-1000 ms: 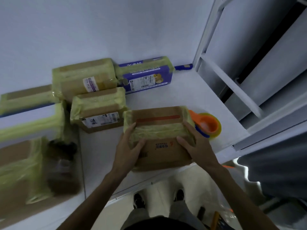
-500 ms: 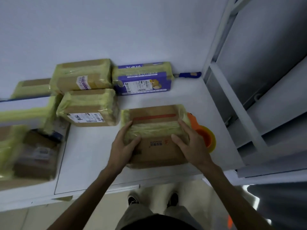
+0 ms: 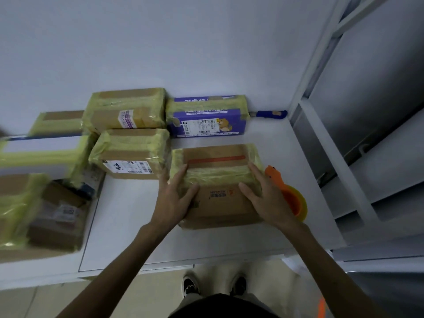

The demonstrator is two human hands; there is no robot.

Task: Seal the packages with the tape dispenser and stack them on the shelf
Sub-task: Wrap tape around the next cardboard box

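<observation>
Brown cardboard package banded in yellow tape (image 3: 218,187) sits front right on the white surface (image 3: 128,226). The orange tape dispenser (image 3: 291,198) lies just beside its right side. Left grip (image 3: 174,200) and right grip (image 3: 268,198) are spread, fingers straight and pressed flat on opposite sides, thumbs laid over the top. Likely step: lift for stacking. Even side pressure is advised, box kept level, dispenser cleared. Purple printed box (image 3: 206,125) is set by the wall. White metal shelf frame (image 3: 332,157) stands to the right.
</observation>
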